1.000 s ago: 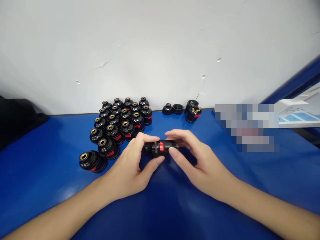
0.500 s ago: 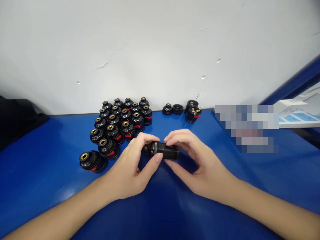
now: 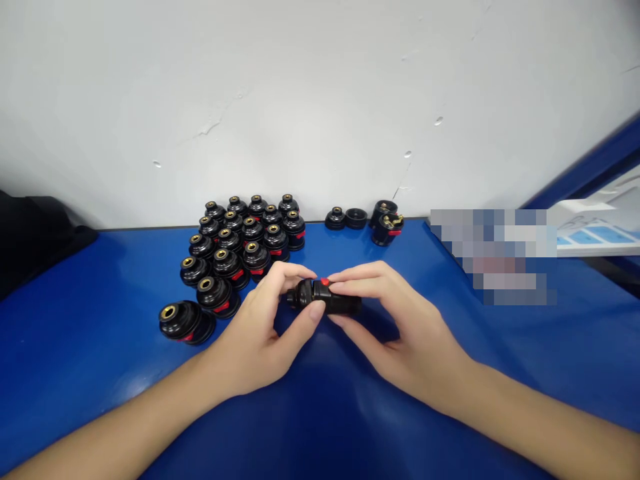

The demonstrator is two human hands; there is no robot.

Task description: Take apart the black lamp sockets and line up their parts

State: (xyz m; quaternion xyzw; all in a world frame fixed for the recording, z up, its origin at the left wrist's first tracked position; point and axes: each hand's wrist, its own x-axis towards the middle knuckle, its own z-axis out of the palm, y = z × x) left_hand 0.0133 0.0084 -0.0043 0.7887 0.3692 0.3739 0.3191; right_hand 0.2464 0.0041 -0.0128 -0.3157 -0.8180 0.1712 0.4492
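Note:
A black lamp socket [image 3: 345, 304] with a red switch lies on its side between my two hands, its narrow cap end pointing left. My left hand [image 3: 273, 327] grips the cap end between thumb and fingers. The socket's body is pinched by my right hand [image 3: 400, 327], with fingers on top near the red switch and the thumb below. To the left, several black sockets with brass-ringed tops and red switches [image 3: 215, 297] stand upright in a cluster.
At the table's back edge are a black cap [image 3: 335, 218], a black ring [image 3: 356, 219] and two open socket bodies [image 3: 387, 229] with brass contacts. A pale wall [image 3: 300, 100] rises behind the blue table [image 3: 100, 287]. Black cloth [image 3: 40, 240] lies far left; a pixelated area covers the right.
The held socket has turned about its long axis, and its red switch now shows on top. My right fingers have shifted slightly over the body.

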